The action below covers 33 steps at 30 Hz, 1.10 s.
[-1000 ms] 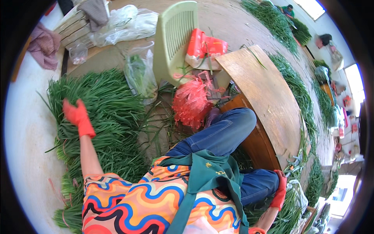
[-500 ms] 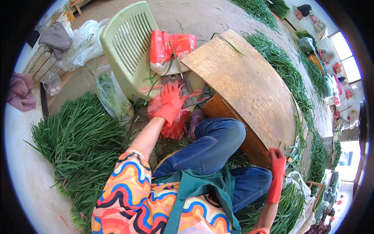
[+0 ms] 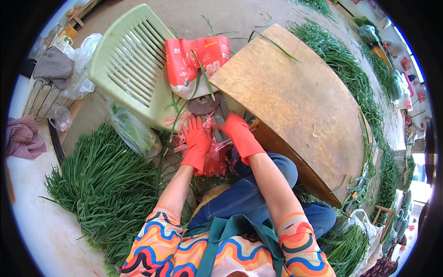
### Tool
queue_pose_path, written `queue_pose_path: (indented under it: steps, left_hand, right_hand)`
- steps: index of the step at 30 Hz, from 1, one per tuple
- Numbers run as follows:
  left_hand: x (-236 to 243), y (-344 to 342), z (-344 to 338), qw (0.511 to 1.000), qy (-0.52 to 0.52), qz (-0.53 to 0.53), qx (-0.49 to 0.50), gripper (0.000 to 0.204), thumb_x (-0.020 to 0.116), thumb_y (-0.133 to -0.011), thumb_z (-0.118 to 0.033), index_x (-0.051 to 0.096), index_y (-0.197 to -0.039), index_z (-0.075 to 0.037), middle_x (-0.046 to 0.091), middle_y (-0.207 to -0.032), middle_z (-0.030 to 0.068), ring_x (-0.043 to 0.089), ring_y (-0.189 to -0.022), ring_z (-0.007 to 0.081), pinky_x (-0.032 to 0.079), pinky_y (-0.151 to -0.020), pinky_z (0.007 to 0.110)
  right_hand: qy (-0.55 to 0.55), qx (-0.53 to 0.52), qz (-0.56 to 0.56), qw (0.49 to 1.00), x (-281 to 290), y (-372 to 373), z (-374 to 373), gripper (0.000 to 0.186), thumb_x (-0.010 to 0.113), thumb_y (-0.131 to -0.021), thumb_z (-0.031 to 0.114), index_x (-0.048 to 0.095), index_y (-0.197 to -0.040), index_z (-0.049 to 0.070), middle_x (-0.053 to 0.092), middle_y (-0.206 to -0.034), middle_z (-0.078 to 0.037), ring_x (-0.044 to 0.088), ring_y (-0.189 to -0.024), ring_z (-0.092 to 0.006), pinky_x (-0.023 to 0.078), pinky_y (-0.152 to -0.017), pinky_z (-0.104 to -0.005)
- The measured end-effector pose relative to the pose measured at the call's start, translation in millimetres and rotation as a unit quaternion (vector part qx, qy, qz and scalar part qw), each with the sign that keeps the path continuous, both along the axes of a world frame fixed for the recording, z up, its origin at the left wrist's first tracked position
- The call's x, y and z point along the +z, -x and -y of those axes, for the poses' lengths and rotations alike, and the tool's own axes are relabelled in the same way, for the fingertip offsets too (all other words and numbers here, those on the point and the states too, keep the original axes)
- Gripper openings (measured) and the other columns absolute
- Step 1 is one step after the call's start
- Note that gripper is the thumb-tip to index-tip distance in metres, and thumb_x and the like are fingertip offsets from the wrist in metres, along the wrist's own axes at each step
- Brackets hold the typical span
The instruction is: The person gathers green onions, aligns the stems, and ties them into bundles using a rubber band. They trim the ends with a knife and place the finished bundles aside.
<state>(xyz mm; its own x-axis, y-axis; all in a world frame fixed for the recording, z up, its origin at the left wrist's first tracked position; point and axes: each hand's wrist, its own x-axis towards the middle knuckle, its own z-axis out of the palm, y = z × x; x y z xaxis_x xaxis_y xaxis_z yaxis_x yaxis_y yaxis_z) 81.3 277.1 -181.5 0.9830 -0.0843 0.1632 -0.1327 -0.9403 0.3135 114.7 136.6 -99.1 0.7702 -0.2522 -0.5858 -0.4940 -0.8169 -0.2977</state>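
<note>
Pink plastic strips [image 3: 215,156] are the thing here – we find them bunched at the front edge of the chair seat, hanging down in front of it, close to a bent knee in blue jeans [image 3: 282,170].

Going left to right, we have a checked cloth [image 3: 25,138] at the far left, then a grey cloth [image 3: 53,67] draped over a pale stack [image 3: 40,98], with clear plastic sheeting [image 3: 86,64] next to it. Nearer to us, a big heap of long green leaves [image 3: 106,180] lies by the wall, and a clear bag of greens [image 3: 131,125] sits between heap and chair.

We see the pale green chair [image 3: 129,53] tilted in view, with a red and white package [image 3: 196,64] on it and a brown disc [image 3: 203,105] just below the package.

Left hand [image 3: 196,138], red glove, lies back-up on the strips, fingers extended and a little apart; its palm is hidden, so we can't tell if it grips any. Right hand [image 3: 236,131], also red-gloved, is just beside them, wrist bent inward, fingers blurred – we can't tell how far open it is, or whether it has hold of anything.

Right of that, we get a wooden table [image 3: 295,106] with a long leaf [image 3: 279,45] across its far end, then a row of greens [image 3: 339,64] on the floor beyond. Lower right, we note more greens [image 3: 346,249] beside a white sack [image 3: 373,254].
</note>
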Motion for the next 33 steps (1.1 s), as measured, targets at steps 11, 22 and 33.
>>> queue_pose_path:
  steps: [11,22,33]
  left_hand:
    - [1,-14,-22,0.995,-0.007,-0.075,-0.059,0.063,0.060,-0.075,-0.024,0.034,-0.129,-0.003,0.036,-0.133,0.0166,0.030,-0.125,0.0292,0.020,-0.103,0.050]
    - [80,-93,-47,0.746,0.526,-0.355,0.202,0.054,0.066,-0.076,-0.022,0.045,-0.119,0.002,0.058,-0.097,0.0127,0.061,-0.076,0.0246,0.053,-0.056,0.034]
    - [37,-116,-52,0.688,0.621,-0.329,0.182,0.019,0.063,-0.078,-0.013,0.063,-0.090,0.002,0.060,-0.072,0.0067,0.054,-0.056,0.0137,0.044,-0.045,0.027]
  right_hand:
    - [-0.276,-0.245,0.040,0.929,-34,-3,27,0.068,0.078,-0.058,0.032,0.055,-0.111,-0.002,0.056,-0.112,-0.016,0.056,-0.098,-0.0244,0.043,-0.083,-0.0333]
    - [-0.340,-0.244,0.071,0.905,-32,9,43,0.064,0.076,-0.064,0.028,0.052,-0.114,-0.003,0.058,-0.109,-0.015,0.054,-0.098,-0.0243,0.040,-0.085,-0.0324]
    - [-0.386,-0.221,0.106,0.890,-33,6,40,0.070,0.077,-0.063,0.028,0.049,-0.115,-0.008,0.056,-0.109,-0.018,0.054,-0.098,-0.0237,0.040,-0.087,-0.0305]
